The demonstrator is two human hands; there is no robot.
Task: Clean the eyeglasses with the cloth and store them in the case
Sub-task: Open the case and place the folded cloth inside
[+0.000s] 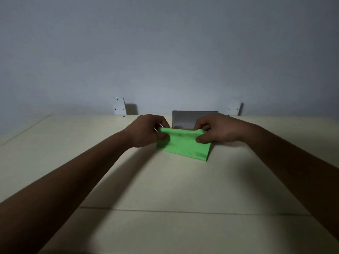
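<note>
Both hands were held out over the far part of the pale table (pixel 165 189), close together, with the green cloth (pixel 185 145) stretched between them; the left hand (pixel 146 131) had its fingers curled and pinched the cloth's left upper edge, and the right hand (pixel 218 131) pinched the right upper edge between curled fingers above and thumb below. The cloth was folded over along its top, its lower part hanging down toward the tabletop, which suggested it was wrapped round something so that both faces could be rubbed at once. The eyeglasses themselves were hidden; only a thin pale sliver (pixel 159 125) stuck out beside the left fingers, probably part of the frame, so they seemed to lie inside the fold, steadied from both ends. Just behind the hands a grey rectangular panel (pixel 194 118) stood against the wall; it may have been the case, kept near for the storing step, but I could not tell. Two white brackets (pixel 119 106) were fixed to the wall behind. The wiping looked under way; the storing was not yet done.
</note>
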